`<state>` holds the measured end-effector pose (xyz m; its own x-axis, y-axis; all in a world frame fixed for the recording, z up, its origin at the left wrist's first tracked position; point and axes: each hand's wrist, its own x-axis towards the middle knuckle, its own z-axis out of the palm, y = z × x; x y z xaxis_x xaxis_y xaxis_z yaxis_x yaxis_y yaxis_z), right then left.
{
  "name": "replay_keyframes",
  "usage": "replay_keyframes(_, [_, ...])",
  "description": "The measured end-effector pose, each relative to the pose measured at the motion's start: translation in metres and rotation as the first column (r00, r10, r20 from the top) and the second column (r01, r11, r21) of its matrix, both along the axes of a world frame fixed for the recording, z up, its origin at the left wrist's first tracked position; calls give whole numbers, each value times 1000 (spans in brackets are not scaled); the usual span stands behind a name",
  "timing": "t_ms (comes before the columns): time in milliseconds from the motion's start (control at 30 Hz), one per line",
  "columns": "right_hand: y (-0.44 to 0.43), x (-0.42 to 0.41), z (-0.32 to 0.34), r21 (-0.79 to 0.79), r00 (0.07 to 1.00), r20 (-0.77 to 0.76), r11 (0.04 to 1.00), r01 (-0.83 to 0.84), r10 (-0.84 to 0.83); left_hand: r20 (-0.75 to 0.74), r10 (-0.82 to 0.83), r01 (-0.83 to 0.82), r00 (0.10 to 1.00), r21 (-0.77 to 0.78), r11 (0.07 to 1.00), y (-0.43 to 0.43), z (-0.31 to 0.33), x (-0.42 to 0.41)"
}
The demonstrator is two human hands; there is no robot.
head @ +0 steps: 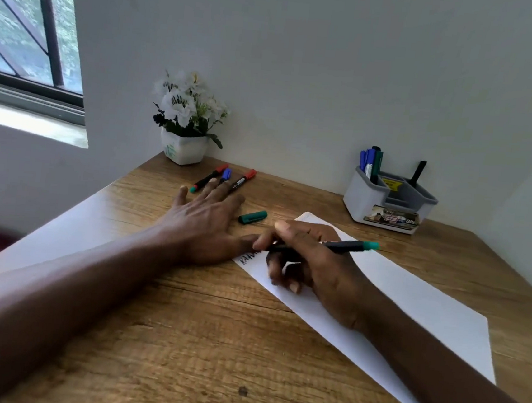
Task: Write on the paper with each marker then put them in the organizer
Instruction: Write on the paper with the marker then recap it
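Right hand point(310, 264) pinches slim black marker point(348, 245), teal-ended, on flat white paper point(411, 299). Left hand point(204, 221) spread flat on wood-grain surface point(180, 339). Lettering partly hidden by hands.

A white pot point(183, 148) of white flowers point(186, 102) stands at the back left corner of the wooden tabletop point(180, 339), against the pale wall point(304, 59). A barred window point(25, 22) is at left.

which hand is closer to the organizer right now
Right. The right hand, holding the green marker on the paper, sits in front and left of the organizer; the left hand lies flat farther left, by the loose markers.
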<state>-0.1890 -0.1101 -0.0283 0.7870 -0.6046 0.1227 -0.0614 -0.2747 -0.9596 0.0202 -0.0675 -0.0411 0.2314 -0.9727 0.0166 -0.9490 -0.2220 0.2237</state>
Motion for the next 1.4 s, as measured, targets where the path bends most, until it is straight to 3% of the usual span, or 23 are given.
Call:
replay_keyframes(133, [1, -4, 2, -160, 997, -69, 987, 16, -28, 1, 10, -10, 1000, 10, 1000, 1, 0, 0])
replay_keyframes(267, [0, -4, 10, -111, 989, -144, 994, 23, -39, 1, 15, -15, 1000, 11, 1000, -3, -1, 1])
replay_keyframes(367, [1, -3, 11, -165, 977, -207, 986, 26, -60, 4, 11, -11, 1000, 6, 1000, -5, -3, 4])
replay_keyframes(533, [3, 3, 2, -264, 987, -111, 961, 85, -117, 0, 1, -1, 1000, -18, 1000, -6, -4, 5])
replay_keyframes(800, [3, 6, -5, -417, 979, -136, 905, 81, -150, -8, 6, -6, 1000, -22, 1000, -4, -1, 3])
replay_keyframes(1400, [0, 6, -6, -423, 986, -120, 905, 52, -113, -15, 7, -7, 1000, -2, 1000, -3, 2, 2])
